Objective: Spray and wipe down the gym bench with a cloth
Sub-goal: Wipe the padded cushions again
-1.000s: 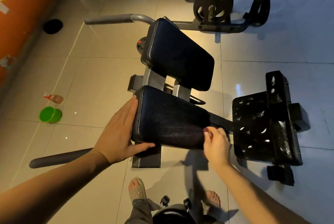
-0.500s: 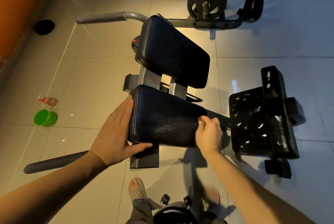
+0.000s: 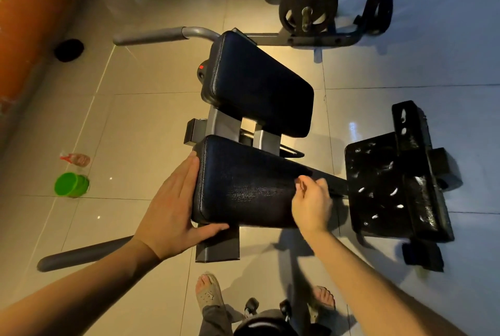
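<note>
One grained rectangular pad (image 3: 243,184), left hand (image 3: 173,208) flat

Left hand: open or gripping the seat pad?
Open. The left hand lies flat against the left edge of the seat pad, fingers straight, thumb along its near edge.

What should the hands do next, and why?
Probably the left hand should leave the near pad and fetch the small bottle on the floor, perhaps the spray: it and the right hand rest at the pad's edges, and no cloth shows.
</note>
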Motion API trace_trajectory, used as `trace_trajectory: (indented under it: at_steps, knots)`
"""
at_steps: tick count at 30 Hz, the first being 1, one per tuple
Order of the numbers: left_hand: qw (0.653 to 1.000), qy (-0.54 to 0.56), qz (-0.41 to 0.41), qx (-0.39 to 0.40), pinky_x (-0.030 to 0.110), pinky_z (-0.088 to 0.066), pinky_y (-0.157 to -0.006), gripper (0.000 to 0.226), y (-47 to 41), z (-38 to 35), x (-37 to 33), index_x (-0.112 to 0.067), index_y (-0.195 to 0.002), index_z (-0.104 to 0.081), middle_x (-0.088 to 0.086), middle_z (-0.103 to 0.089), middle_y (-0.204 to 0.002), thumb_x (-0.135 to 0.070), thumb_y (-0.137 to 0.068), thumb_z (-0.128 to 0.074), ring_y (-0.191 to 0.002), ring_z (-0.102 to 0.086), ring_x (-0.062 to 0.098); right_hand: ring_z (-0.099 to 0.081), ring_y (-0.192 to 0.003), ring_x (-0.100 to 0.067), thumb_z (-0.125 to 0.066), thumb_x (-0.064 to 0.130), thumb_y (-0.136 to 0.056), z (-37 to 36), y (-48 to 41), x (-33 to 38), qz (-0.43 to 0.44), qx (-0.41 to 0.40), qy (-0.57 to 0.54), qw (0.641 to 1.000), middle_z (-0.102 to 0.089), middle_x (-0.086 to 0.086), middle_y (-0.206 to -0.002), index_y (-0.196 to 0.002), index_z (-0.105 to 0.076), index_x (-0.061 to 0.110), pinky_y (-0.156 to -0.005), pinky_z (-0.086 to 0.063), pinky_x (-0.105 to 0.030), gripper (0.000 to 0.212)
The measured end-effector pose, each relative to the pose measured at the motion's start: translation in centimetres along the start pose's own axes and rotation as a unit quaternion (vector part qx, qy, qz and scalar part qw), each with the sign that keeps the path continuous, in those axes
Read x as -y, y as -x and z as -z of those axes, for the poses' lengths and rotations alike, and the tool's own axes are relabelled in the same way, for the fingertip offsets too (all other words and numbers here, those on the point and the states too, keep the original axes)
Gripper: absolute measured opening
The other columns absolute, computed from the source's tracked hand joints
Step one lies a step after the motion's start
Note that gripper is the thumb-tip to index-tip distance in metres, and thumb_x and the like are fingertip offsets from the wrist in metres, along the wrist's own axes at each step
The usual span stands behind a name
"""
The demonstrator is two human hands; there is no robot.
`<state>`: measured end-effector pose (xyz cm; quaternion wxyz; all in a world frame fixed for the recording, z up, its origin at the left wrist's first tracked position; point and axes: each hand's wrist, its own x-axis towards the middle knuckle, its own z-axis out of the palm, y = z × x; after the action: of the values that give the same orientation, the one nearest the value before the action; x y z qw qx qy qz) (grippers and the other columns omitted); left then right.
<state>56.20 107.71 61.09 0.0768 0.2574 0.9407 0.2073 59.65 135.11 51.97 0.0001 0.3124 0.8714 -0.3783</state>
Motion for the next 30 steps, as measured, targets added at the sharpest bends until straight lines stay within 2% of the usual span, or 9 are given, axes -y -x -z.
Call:
trace_trajectory:
  at_steps: [3,5,8,14,18,21,24,28,30]
  knots:
    - [1.0,-0.01,-0.003,-0.004,0.051,-0.029,-0.124,0.127,0.0,0.1,-0.3,-0.015,-0.165,-0.004,0.003,-0.012,-0.172,-0.078,-0.076,-0.069,-0.157,-0.019,0.02,-0.058,-0.096,-0.016,-0.056,0.024,-0.102,-0.9,3.0,8.8,0.108,0.01,-0.084,0.991,-0.052,0.002,-0.117,-0.118,-0.07,0.024,-0.069,-0.038,-0.01,0.021]
    - [1.0,-0.015,-0.005,-0.01,0.049,-0.028,-0.125,0.124,0.1,0.1,-0.4,-0.016,-0.165,-0.005,0.004,-0.014,-0.172,-0.081,-0.078,-0.064,-0.157,-0.019,0.019,-0.056,-0.097,-0.015,-0.057,0.025,-0.102,-0.5,5.8,12.7,0.227,0.052,-0.125,0.964,-0.05,0.004,-0.114,-0.116,-0.066,0.027,-0.075,-0.049,-0.019,0.017]
    - [1.0,-0.016,0.001,-0.012,0.051,-0.03,-0.124,0.124,0.1,0.1,-0.5,-0.017,-0.165,-0.006,0.004,-0.015,-0.172,-0.082,-0.077,-0.063,-0.157,-0.021,0.021,-0.056,-0.096,-0.021,-0.058,0.018,-0.1,-0.5,5.4,9.9,0.386,0.05,-0.094,0.916,-0.054,-0.005,-0.111,-0.119,-0.065,0.02,-0.077,-0.054,-0.03,0.02]
    - [1.0,-0.017,0.008,0.008,0.053,-0.029,-0.124,0.13,-0.1,0.0,-0.3,-0.015,-0.165,-0.004,0.004,-0.012,-0.172,-0.076,-0.074,-0.073,-0.157,-0.019,0.022,-0.063,-0.097,-0.031,-0.054,0.023,-0.103,-0.2,-2.1,-2.1,0.055,0.025,0.06,0.996,-0.052,-0.004,-0.119,-0.126,-0.067,0.019,-0.078,-0.05,-0.032,0.027]
    - [1.0,-0.013,0.004,0.001,0.052,-0.029,-0.124,0.129,0.0,0.3,-0.6,-0.016,-0.165,-0.005,0.003,-0.012,-0.172,-0.074,-0.074,-0.074,-0.157,-0.019,0.021,-0.056,-0.089,-0.016,-0.055,0.023,-0.103,-0.7,0.5,5.8,0.104,0.018,-0.005,0.994,-0.051,0.0,-0.118,-0.117,-0.068,0.021,-0.069,-0.044,-0.014,0.02]
    - [1.0,-0.023,-0.006,-0.003,0.047,-0.026,-0.126,0.125,-0.1,0.2,-0.7,-0.018,-0.165,-0.005,0.002,-0.013,-0.172,-0.077,-0.076,-0.07,-0.157,-0.018,0.018,-0.055,-0.093,-0.014,-0.056,0.023,-0.103,-0.2,5.6,10.6,0.265,0.058,-0.102,0.957,-0.051,0.001,-0.113,-0.114,-0.066,0.022,-0.075,-0.051,-0.021,0.015]
    - [1.0,-0.016,0.009,0.002,0.046,-0.025,-0.126,0.126,-0.1,0.3,-0.8,-0.02,-0.165,-0.004,0.001,-0.014,-0.172,-0.078,-0.074,-0.07,-0.157,-0.019,0.019,-0.056,-0.094,-0.018,-0.062,0.011,-0.098,-0.2,5.9,5.6,0.397,0.046,-0.079,0.913,-0.055,-0.004,-0.108,-0.116,-0.066,0.017,-0.078,-0.052,-0.026,0.019]
    - [1.0,-0.012,0.015,0.006,0.047,-0.024,-0.126,0.129,-0.1,0.0,-0.8,-0.018,-0.165,-0.003,0.0,-0.013,-0.172,-0.075,-0.073,-0.073,-0.157,-0.02,0.02,-0.06,-0.106,-0.024,-0.056,0.02,-0.101,0.2,0.7,-3.7,0.118,0.042,0.006,0.992,-0.051,0.004,-0.123,-0.126,-0.065,0.022,-0.086,-0.054,-0.034,0.026]
    - [1.0,-0.011,0.014,0.004,0.048,-0.025,-0.126,0.129,-0.1,0.1,-0.8,-0.019,-0.165,-0.002,0.0,-0.012,-0.172,-0.076,-0.073,-0.073,-0.157,-0.019,0.02,-0.062,-0.103,-0.028,-0.056,0.019,-0.102,0.0,-0.7,-2.8,0.077,0.031,0.021,0.996,-0.055,-0.001,-0.12,-0.124,-0.068,0.016,-0.08,-0.045,-0.029,0.025]
